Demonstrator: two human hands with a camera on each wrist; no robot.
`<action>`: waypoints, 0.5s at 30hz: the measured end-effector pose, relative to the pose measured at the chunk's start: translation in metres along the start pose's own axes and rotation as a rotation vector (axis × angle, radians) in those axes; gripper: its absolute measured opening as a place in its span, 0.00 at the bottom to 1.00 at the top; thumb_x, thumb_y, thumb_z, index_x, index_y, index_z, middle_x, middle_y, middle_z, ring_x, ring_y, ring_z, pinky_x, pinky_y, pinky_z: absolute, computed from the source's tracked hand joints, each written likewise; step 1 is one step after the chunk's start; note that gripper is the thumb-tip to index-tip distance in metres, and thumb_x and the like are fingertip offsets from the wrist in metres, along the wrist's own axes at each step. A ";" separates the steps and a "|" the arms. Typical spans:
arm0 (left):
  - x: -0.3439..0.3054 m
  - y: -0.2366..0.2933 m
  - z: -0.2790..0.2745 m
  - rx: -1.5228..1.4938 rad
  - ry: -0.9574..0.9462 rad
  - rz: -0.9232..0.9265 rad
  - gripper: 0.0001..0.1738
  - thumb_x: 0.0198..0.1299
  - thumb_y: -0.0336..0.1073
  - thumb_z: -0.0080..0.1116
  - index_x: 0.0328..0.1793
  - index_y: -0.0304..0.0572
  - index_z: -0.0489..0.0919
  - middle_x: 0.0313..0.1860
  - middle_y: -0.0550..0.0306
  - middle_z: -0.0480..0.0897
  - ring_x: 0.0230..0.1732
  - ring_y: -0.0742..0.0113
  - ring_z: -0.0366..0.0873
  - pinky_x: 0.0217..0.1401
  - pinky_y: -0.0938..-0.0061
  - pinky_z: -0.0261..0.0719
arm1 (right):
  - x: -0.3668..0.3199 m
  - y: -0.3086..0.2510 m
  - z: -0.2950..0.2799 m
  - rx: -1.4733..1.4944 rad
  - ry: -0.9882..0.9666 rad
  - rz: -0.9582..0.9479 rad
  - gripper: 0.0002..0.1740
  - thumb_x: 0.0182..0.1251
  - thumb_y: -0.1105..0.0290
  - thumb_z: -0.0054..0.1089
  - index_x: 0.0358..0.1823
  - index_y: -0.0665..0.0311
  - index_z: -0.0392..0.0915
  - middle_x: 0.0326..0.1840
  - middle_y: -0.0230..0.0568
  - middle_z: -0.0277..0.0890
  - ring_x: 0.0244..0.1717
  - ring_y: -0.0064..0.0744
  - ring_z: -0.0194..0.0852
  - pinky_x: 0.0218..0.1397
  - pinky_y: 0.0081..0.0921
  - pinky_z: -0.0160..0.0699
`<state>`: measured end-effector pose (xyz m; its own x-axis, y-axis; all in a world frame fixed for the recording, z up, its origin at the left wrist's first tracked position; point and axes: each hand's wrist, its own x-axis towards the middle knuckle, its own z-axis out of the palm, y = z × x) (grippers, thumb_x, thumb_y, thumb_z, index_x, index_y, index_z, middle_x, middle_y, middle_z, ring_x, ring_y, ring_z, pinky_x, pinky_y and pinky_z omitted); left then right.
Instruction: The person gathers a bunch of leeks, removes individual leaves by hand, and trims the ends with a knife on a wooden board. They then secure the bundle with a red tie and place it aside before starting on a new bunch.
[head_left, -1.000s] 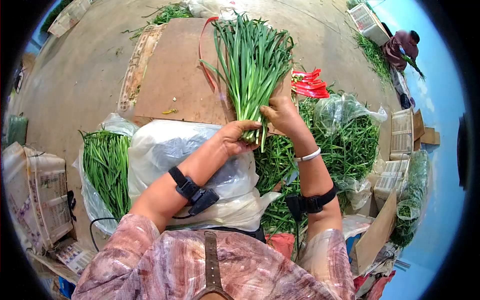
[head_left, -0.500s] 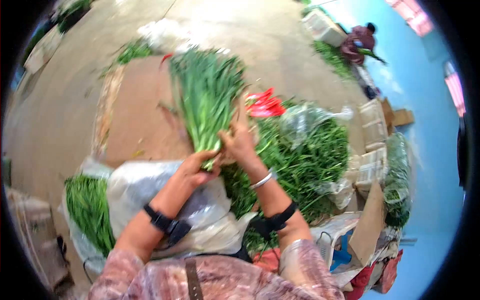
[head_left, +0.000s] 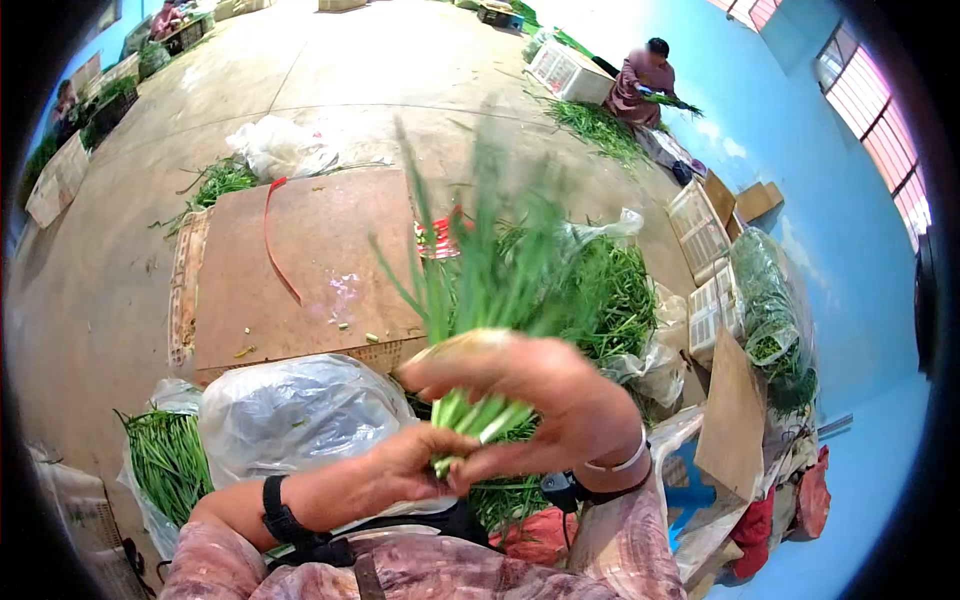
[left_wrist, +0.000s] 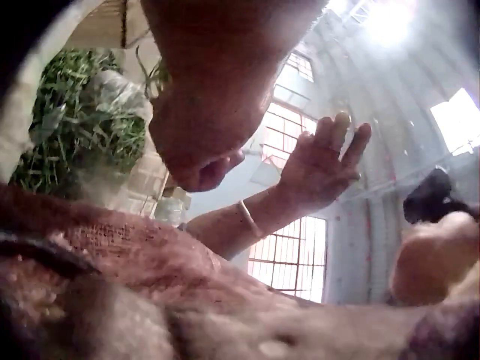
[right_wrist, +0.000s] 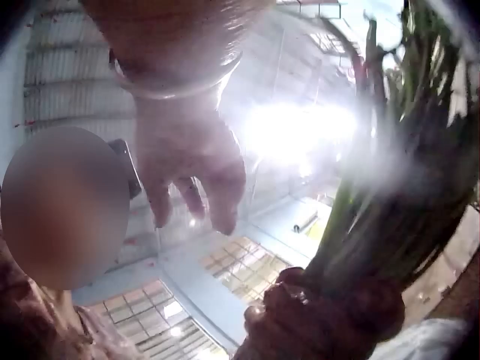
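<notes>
In the head view, my left hand (head_left: 415,465) grips a bunch of long, flat-leaved greens (head_left: 480,415) low down, around its pale stalk ends. The leaves fan upward and are blurred. Across the front of the bunch passes my right hand (head_left: 550,395), blurred too and hiding part of the stalks. The left wrist view shows that right hand (left_wrist: 319,165) with its fingers extended and apart, nothing in them. From the right wrist, its fingers point down beside the greens (right_wrist: 375,210), which stay in the curled left hand (right_wrist: 322,319).
A brown board (head_left: 310,270) bears a red strip (head_left: 270,240) and scraps. Red ties (head_left: 435,240) lie at its right edge. Loose greens (head_left: 615,300) heap to the right; a plastic-covered bundle (head_left: 300,400) and bagged greens (head_left: 165,460) lie left. Another person (head_left: 640,85) handles greens farther off.
The bunch has come off the board toward my body and swung right. My right hand has left the stalks and opened over the bunch; the left keeps its grip. The head view has shifted.
</notes>
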<state>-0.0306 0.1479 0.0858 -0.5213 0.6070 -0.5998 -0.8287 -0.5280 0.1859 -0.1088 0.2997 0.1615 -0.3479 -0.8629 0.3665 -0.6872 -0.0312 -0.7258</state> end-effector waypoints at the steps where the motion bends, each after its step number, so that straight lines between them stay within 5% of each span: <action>1: 0.022 -0.008 -0.008 -0.154 -0.058 -0.222 0.14 0.53 0.26 0.57 0.47 0.37 0.73 0.34 0.55 0.76 0.30 0.66 0.75 0.28 0.72 0.76 | 0.001 0.003 0.007 -0.048 -0.128 -0.079 0.40 0.46 0.58 0.71 0.59 0.69 0.65 0.55 0.53 0.70 0.48 0.49 0.74 0.47 0.33 0.74; 4: -0.011 -0.012 -0.024 0.074 -0.012 -0.130 0.13 0.55 0.27 0.55 0.47 0.38 0.74 0.37 0.54 0.77 0.38 0.66 0.76 0.35 0.73 0.77 | -0.003 0.009 0.034 -0.088 -0.464 0.035 0.52 0.43 0.51 0.71 0.66 0.69 0.54 0.61 0.62 0.58 0.55 0.57 0.65 0.55 0.40 0.68; 6: -0.034 -0.009 -0.043 1.173 -0.385 0.245 0.24 0.58 0.40 0.58 0.57 0.35 0.69 0.46 0.57 0.76 0.53 0.72 0.69 0.57 0.75 0.66 | -0.012 0.014 0.049 -0.041 -0.497 0.082 0.56 0.39 0.54 0.72 0.67 0.70 0.51 0.63 0.64 0.57 0.58 0.59 0.63 0.59 0.41 0.64; 8: -0.063 -0.010 -0.045 1.218 -0.191 0.092 0.22 0.57 0.41 0.58 0.52 0.32 0.71 0.44 0.58 0.76 0.47 0.73 0.70 0.52 0.77 0.67 | -0.016 0.019 0.064 -0.012 -0.478 0.076 0.57 0.38 0.55 0.73 0.67 0.69 0.49 0.63 0.63 0.56 0.59 0.59 0.61 0.61 0.41 0.62; 9: -0.061 -0.031 -0.079 0.837 -0.155 0.094 0.20 0.58 0.41 0.55 0.48 0.31 0.72 0.39 0.57 0.75 0.43 0.75 0.71 0.46 0.79 0.69 | -0.016 0.022 0.074 -0.106 -0.390 0.027 0.58 0.37 0.56 0.73 0.68 0.69 0.48 0.64 0.63 0.55 0.62 0.58 0.58 0.63 0.42 0.60; 11: -0.037 -0.060 -0.161 -0.790 -0.170 -0.457 0.15 0.57 0.38 0.54 0.44 0.33 0.72 0.31 0.59 0.75 0.35 0.77 0.72 0.36 0.81 0.69 | -0.012 0.030 0.094 -0.202 -0.292 -0.018 0.58 0.36 0.58 0.73 0.68 0.68 0.47 0.65 0.63 0.54 0.65 0.57 0.56 0.65 0.43 0.58; 15: -0.055 -0.052 -0.135 -1.093 -0.049 -0.325 0.10 0.54 0.35 0.53 0.29 0.39 0.67 0.23 0.61 0.68 0.19 0.77 0.62 0.24 0.82 0.63 | 0.003 0.040 0.131 -0.332 -0.272 -0.073 0.55 0.42 0.54 0.68 0.69 0.67 0.47 0.67 0.62 0.51 0.71 0.55 0.46 0.69 0.47 0.49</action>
<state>0.0685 0.0618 0.0038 -0.3417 0.8194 -0.4603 -0.3177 -0.5617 -0.7640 -0.0535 0.2300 0.0568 -0.1407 -0.9674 0.2107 -0.8870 0.0286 -0.4609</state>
